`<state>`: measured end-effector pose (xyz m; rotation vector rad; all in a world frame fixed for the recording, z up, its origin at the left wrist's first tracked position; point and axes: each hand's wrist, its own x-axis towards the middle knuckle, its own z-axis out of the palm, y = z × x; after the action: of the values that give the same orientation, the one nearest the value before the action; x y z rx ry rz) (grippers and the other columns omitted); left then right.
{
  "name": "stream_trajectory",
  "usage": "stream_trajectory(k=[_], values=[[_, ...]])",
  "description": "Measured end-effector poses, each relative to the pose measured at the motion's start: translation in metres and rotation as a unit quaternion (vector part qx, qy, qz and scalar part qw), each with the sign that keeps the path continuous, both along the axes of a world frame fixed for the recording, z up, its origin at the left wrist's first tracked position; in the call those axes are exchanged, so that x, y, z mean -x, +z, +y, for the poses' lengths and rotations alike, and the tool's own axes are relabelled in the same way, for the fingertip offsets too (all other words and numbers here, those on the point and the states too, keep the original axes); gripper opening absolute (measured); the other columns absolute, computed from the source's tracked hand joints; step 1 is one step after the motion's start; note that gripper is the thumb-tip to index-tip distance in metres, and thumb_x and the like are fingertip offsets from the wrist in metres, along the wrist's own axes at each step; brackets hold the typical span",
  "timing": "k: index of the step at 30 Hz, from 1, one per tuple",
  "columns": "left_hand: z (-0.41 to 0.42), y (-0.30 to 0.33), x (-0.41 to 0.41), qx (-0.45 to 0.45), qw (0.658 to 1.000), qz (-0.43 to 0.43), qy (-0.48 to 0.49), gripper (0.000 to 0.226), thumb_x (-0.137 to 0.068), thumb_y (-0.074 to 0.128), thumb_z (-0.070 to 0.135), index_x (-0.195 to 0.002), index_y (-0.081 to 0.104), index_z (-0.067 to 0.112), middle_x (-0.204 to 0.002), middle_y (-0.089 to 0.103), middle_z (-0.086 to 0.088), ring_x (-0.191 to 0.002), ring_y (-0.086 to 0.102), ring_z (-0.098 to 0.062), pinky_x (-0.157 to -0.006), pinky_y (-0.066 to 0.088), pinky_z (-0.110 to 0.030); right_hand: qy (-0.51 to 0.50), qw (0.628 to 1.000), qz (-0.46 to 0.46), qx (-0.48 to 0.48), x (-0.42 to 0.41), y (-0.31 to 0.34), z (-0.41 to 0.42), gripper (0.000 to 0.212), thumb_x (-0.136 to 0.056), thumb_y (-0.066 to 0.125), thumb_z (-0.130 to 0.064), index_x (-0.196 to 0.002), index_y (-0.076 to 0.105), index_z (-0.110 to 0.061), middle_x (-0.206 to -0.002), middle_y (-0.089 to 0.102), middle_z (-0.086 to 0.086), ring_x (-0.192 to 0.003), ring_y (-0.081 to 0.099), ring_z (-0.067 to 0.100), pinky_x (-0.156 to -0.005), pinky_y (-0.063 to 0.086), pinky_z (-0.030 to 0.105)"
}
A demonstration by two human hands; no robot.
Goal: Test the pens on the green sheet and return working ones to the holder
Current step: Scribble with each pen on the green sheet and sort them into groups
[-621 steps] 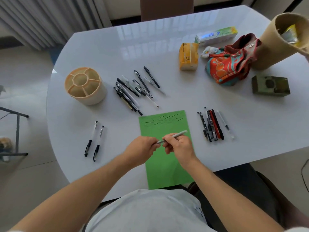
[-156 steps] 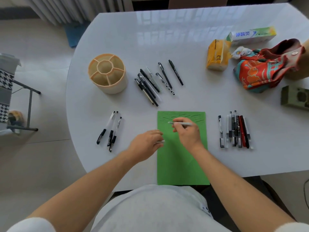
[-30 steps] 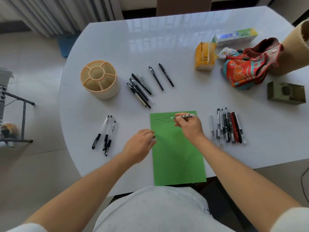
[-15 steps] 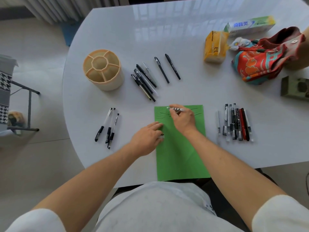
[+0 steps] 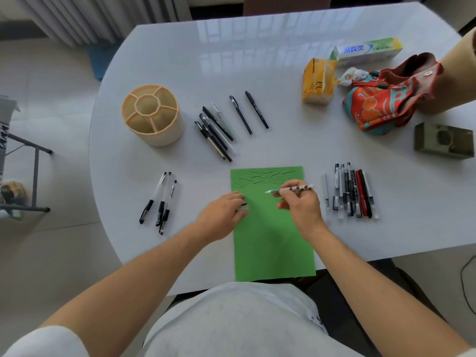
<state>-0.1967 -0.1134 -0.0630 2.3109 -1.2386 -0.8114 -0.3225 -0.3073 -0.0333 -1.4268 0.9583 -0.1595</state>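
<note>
On the far left of the glossy white oval surface I see the round beige plastic pen holder, upright, its divided compartments showing no pens. Nearer me lie three clear-barrelled pens with black grips, side by side. Right of the holder sits a loose bunch of black pens, with two more black pens lying apart just beside it. My left hand rests at the left edge of the green paper sheet, fingers curled round a small pale pen cap. The sheet lies at the near edge, its top strip covered in dark scribbled strokes. My right hand hovers over the sheet's upper right part, pinching a white pen with dark spots, tip pointing left; I cannot tell whether the tip touches the paper. Just right of the sheet lies a row of mixed black, red and clear pens. Far right: a yellow tissue pack, a toothpaste box, an orange patterned cloth pouch and an olive box.
</note>
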Motion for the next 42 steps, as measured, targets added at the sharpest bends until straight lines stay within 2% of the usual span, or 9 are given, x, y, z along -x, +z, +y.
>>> stream_trajectory(k=[5, 9, 14, 19, 23, 27, 33, 38, 42], values=[[-0.007, 0.011, 0.007, 0.008, 1.0, 0.016, -0.008, 0.029, -0.1, 0.045, 0.042, -0.104, 0.064, 0.019, -0.105, 0.066, 0.005, -0.097, 0.058, -0.015, -0.082, 0.05, -0.032, 0.033, 0.997, -0.027, -0.067, 0.017, 0.011, 0.021, 0.002, -0.094, 0.065, -0.006, -0.096, 0.066, -0.007, -0.087, 0.077, 0.015, -0.065, 0.068, 0.021, -0.071, 0.063, 0.037], [-0.011, 0.021, 0.011, -0.001, 0.999, 0.028, -0.018, 0.026, -0.101, 0.045, 0.04, -0.088, 0.056, 0.021, -0.076, 0.055, 0.008, -0.069, 0.052, -0.011, -0.059, 0.038, -0.027, 0.038, 0.997, -0.022, -0.064, 0.019, 0.013, 0.028, 0.004, -0.094, 0.065, -0.005, -0.094, 0.068, -0.007, -0.086, 0.076, 0.016, -0.067, 0.066, 0.02, -0.074, 0.062, 0.044], [-0.018, 0.032, 0.014, -0.022, 0.997, 0.058, -0.035, 0.021, -0.104, 0.045, 0.03, -0.09, 0.055, 0.019, -0.078, 0.067, 0.005, -0.065, 0.058, -0.014, -0.059, 0.044, -0.031, 0.039, 0.996, -0.022, -0.076, 0.02, 0.012, 0.034, 0.005, -0.096, 0.066, -0.006, -0.094, 0.071, -0.006, -0.085, 0.076, 0.016, -0.069, 0.069, 0.017, -0.075, 0.063, 0.04], [-0.025, 0.033, 0.02, -0.031, 0.997, 0.063, -0.039, 0.024, -0.106, 0.043, 0.03, -0.083, 0.045, 0.02, -0.067, 0.048, 0.011, -0.057, 0.043, -0.006, -0.053, 0.028, -0.024, 0.012, 0.997, -0.014, -0.078, 0.021, 0.013, 0.035, 0.006, -0.098, 0.065, -0.008, -0.097, 0.07, -0.005, -0.082, 0.077, 0.011, -0.069, 0.072, 0.017, -0.069, 0.061, 0.028], [-0.034, 0.031, 0.021, -0.017, 0.997, 0.075, -0.028, 0.022, -0.102, 0.05, 0.036, -0.088, 0.051, 0.019, -0.073, 0.055, 0.007, -0.064, 0.05, -0.011, -0.059, 0.036, -0.029, 0.042, 0.996, 0.02, -0.078, 0.018, 0.013, 0.015, 0.008, -0.099, 0.064, -0.013, -0.1, 0.068, -0.006, -0.088, 0.075, 0.012, -0.073, 0.07, 0.02, -0.074, 0.063, 0.034], [-0.035, 0.025, 0.01, -0.007, 0.998, 0.057, -0.021, 0.04, -0.097, 0.058, 0.043, -0.131, 0.054, 0.023, -0.119, 0.063, 0.005, -0.11, 0.056, -0.011, -0.095, 0.046, -0.028, 0.037, 0.99, 0.133, 0.016, 0.014, 0.01, -0.046, 0.011, -0.102, 0.055, -0.016, -0.099, 0.062, -0.009, -0.1, 0.07, 0.016, -0.074, 0.067, 0.019, -0.069, 0.061, 0.033], [-0.005, 0.006, -0.006, -0.037, 0.997, -0.043, -0.046, 0.037, -0.093, 0.06, 0.026, -0.13, 0.06, 0.022, -0.14, 0.053, -0.004, -0.132, 0.043, -0.025, -0.111, 0.04, -0.041, 0.204, 0.879, 0.342, 0.261, 0.028, -0.017, -0.101, 0.025, -0.097, 0.059, -0.016, -0.121, 0.059, -0.01, -0.113, 0.064, 0.009, -0.099, 0.06, 0.026, -0.082, 0.05, 0.035], [0.006, -0.002, -0.004, -0.036, 0.994, -0.083, -0.061, 0.031, -0.091, 0.06, 0.026, -0.121, 0.067, 0.026, -0.146, 0.05, -0.009, -0.136, 0.043, -0.028, -0.112, 0.038, -0.043, 0.199, 0.833, 0.358, 0.371, 0.021, -0.022, -0.11, 0.028, -0.091, 0.061, -0.017, -0.119, 0.06, -0.011, -0.118, 0.064, 0.015, -0.099, 0.061, 0.033, -0.08, 0.049, 0.037], [0.006, -0.005, -0.003, -0.033, 0.995, -0.083, -0.054, 0.03, -0.091, 0.057, 0.027, -0.119, 0.068, 0.028, -0.147, 0.047, -0.008, -0.137, 0.041, -0.028, -0.112, 0.037, -0.043, 0.191, 0.859, 0.25, 0.404, -0.029, -0.018, -0.104, 0.021, -0.094, 0.059, -0.022, -0.113, 0.063, -0.014, -0.105, 0.065, 0.007, -0.086, 0.057, 0.021, -0.073, 0.044, 0.032]])
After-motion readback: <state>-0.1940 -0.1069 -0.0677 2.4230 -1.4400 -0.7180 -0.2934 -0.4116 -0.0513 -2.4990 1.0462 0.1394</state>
